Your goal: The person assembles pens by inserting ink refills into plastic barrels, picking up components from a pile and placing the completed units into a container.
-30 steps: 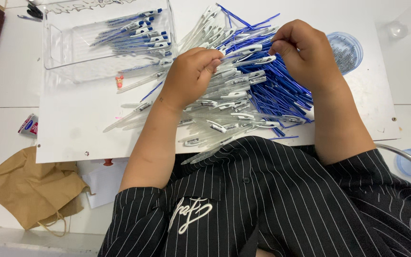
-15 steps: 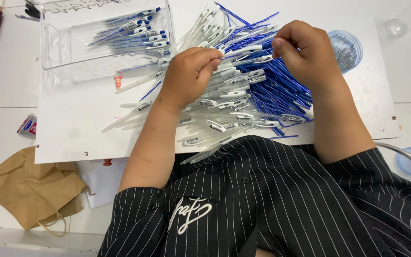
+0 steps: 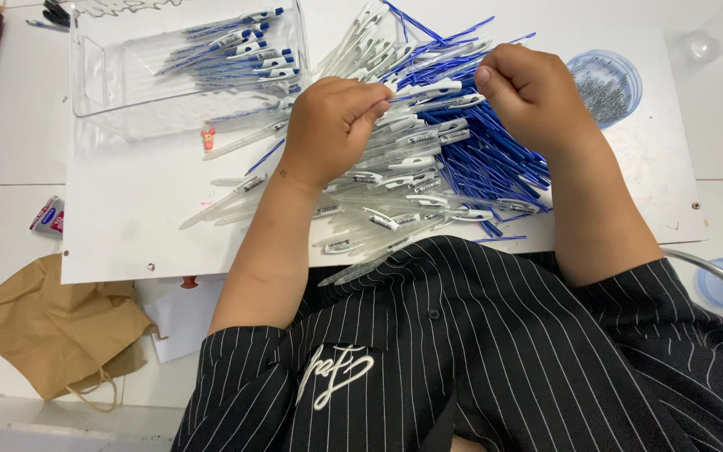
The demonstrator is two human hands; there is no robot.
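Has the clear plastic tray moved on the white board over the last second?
No. The clear plastic tray sits at the same upper-left spot on the white board; the tiny shift matches the board's own, so it is camera motion.

Bright, even overhead light; soft shadows under the hands, glare on the white board (image 3: 127, 234), sharp focus throughout

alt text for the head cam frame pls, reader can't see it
A person's left hand and right hand pinch a clear plastic pen barrel between them above a heap of clear barrels and blue refills on a white board. A clear plastic tray of assembled pens sits upper left.
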